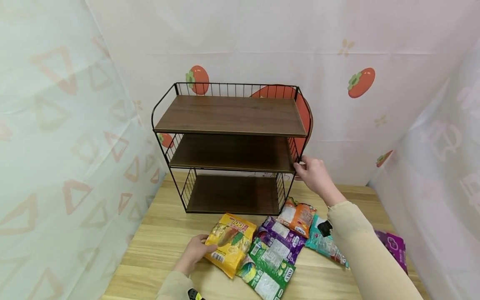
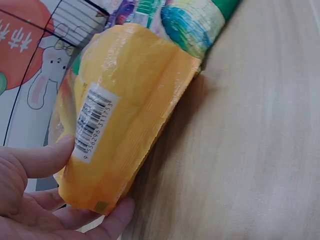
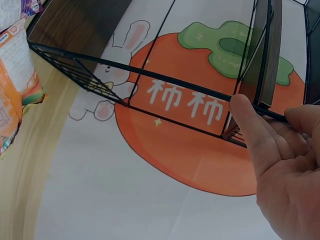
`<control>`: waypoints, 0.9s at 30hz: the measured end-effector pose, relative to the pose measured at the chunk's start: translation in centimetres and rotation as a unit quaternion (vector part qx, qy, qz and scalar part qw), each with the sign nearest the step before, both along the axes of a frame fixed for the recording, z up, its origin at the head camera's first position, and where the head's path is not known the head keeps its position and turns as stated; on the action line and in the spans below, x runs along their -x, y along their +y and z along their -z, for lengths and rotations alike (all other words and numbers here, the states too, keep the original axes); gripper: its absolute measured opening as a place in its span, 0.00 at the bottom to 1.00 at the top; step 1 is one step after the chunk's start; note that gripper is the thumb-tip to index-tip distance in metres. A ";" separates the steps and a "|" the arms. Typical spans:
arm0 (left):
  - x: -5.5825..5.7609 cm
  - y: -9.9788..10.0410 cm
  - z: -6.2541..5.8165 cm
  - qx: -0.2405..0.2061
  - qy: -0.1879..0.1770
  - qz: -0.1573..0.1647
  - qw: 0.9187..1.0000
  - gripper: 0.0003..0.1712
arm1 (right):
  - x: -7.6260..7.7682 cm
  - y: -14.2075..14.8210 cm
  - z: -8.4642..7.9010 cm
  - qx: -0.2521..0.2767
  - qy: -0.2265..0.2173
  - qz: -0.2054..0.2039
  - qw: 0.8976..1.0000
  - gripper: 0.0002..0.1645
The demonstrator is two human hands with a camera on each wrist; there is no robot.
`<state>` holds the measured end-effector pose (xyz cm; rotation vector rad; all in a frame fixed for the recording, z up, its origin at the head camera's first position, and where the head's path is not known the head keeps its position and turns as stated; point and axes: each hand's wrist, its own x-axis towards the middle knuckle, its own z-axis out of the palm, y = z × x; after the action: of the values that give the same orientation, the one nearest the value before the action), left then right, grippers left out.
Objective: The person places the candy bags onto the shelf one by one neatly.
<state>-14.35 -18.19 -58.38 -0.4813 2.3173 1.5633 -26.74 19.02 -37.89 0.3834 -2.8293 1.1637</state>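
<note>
My left hand (image 1: pixel 198 249) pinches the left edge of a yellow snack bag (image 1: pixel 231 243) with a mango picture. In the left wrist view, the thumb lies by the bag's barcode (image 2: pixel 94 122) and the fingers curl beneath its lower corner. A three-tier shelf rack (image 1: pixel 230 114) of black wire and dark wood boards stands at the back of the table. My right hand (image 1: pixel 314 174) grips its right side post at the middle board. Seen from the right wrist, thumb and fingers close round the black frame (image 3: pixel 200 91). All three boards are bare.
Right of the yellow bag lie a green bag (image 1: pixel 268 266), a purple bag (image 1: pixel 281 239) and an orange bag (image 1: pixel 298 216). A teal bag (image 1: pixel 322 241) is partly behind my right forearm, with a dark purple bag (image 1: pixel 393 248) farther right. Printed cloth (image 1: pixel 393 125) surrounds the table.
</note>
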 end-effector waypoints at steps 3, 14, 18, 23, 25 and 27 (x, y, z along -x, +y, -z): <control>0.0 -0.2 -0.2 -0.035 -0.002 -0.013 0.999 0.36 | -0.1 0.0 0.0 -0.005 0.000 -0.001 1.000 0.14; -0.1 -0.7 -0.9 -0.051 -0.010 -0.016 0.999 0.36 | -0.1 0.0 0.0 0.000 -0.007 -0.003 1.000 0.13; 0.0 -1.1 -1.0 -0.056 -0.017 -0.012 0.998 0.38 | -0.1 0.0 0.0 -0.001 -0.002 -0.002 1.000 0.13; 0.0 -1.3 -1.1 -0.063 -0.020 -0.008 0.998 0.37 | -0.1 -0.1 0.0 0.001 -0.004 -0.004 1.000 0.13; 0.1 -1.3 -1.1 -0.062 -0.020 -0.006 0.998 0.37 | -0.1 -0.1 -0.1 0.002 -0.009 -0.004 1.000 0.13; 0.2 -1.2 -1.2 -0.055 -0.018 0.000 0.998 0.36 | -0.1 0.0 -0.1 0.004 -0.012 -0.004 1.000 0.14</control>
<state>-14.56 -19.43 -57.22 -0.4795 2.1901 1.6580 -26.65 19.01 -37.79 0.3844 -2.8455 1.1878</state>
